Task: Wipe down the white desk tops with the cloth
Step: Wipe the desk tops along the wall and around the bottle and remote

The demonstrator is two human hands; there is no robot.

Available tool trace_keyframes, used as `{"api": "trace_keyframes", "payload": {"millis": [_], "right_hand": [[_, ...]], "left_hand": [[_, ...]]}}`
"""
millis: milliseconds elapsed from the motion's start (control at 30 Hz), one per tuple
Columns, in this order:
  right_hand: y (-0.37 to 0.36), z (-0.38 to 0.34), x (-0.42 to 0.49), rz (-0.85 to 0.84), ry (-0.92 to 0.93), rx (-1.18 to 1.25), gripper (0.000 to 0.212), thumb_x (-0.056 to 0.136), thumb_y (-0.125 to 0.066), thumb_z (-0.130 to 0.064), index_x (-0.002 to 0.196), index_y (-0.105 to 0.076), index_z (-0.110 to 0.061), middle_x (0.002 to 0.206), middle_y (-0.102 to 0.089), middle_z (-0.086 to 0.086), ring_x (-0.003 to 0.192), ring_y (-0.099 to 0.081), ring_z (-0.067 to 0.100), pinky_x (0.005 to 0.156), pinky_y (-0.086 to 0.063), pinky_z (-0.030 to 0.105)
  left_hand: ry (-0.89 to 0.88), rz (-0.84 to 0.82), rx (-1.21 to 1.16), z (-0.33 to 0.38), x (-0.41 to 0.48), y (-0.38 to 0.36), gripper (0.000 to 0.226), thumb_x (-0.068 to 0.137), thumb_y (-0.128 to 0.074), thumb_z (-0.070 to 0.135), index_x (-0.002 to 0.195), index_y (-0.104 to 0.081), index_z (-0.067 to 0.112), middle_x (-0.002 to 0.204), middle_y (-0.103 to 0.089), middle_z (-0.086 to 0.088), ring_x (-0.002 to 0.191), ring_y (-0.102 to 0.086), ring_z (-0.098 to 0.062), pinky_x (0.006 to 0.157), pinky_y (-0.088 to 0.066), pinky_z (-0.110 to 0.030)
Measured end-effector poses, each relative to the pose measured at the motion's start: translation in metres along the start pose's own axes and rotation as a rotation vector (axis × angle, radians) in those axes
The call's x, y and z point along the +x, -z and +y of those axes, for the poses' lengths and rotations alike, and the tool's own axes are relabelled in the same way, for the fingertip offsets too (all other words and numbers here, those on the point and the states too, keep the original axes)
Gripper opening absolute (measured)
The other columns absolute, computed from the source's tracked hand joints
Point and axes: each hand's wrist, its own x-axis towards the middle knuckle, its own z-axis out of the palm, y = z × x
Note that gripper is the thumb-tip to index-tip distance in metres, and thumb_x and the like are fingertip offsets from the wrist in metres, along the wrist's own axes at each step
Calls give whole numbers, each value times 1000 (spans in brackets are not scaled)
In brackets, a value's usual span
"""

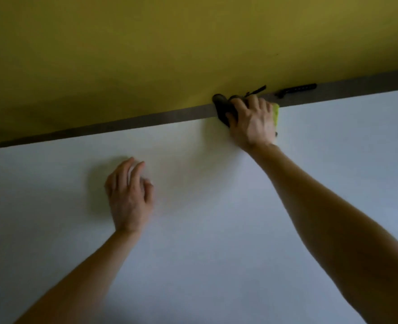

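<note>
Up at the far edge of the white counter (216,230), the right hand (251,122) presses a yellow-green cloth (276,113) flat, fingers also curled over a dark object (223,108) beside the grey strip (123,125) under the yellow partition (170,54). Meanwhile the left hand (129,195) rests well apart, fingers loosely spread on the counter, gripping nothing.
</note>
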Motion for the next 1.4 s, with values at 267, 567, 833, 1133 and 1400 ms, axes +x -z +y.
{"api": "trace_keyframes", "payload": {"millis": [267, 567, 833, 1133, 1400], "right_hand": [[10, 26, 15, -181, 355, 236, 49, 102, -64, -49, 148, -62, -30, 123, -64, 14, 110, -64, 44, 93, -53, 50], [56, 192, 1, 27, 40, -111, 48, 100, -55, -62, 131, -68, -28, 114, -61, 16, 103, -61, 43, 93, -46, 52], [-6, -30, 20, -161, 372, 179, 44, 107, -53, -56, 138, -67, -28, 113, -64, 11, 105, -64, 38, 91, -43, 44], [54, 202, -1, 73, 93, 10, 47, 105, -55, -57, 138, -67, -25, 122, -65, 15, 109, -63, 45, 95, -50, 52], [-5, 11, 7, 14, 245, 47, 40, 104, -53, -48, 131, -69, -23, 110, -61, 14, 100, -59, 41, 86, -43, 48]], "left_hand": [[37, -8, -75, 162, 15, -38, 46, 108, -53, 36, 148, -60, 15, 154, -55, -13, 141, -51, -38, 119, -37, -56], [87, 84, -3, 188, 6, -65, 52, 106, -55, 43, 150, -61, 16, 159, -50, -22, 151, -43, -47, 124, -29, -65], [89, 65, 23, 185, 6, -67, 52, 106, -54, 40, 152, -60, 16, 162, -48, -21, 153, -42, -44, 125, -29, -64], [81, 122, -47, 191, 9, -63, 49, 102, -58, 37, 147, -63, 17, 158, -51, -21, 150, -43, -47, 127, -26, -63], [84, 103, -7, 189, 13, -61, 50, 102, -55, 38, 148, -61, 18, 158, -51, -21, 149, -44, -46, 127, -26, -63]]}}
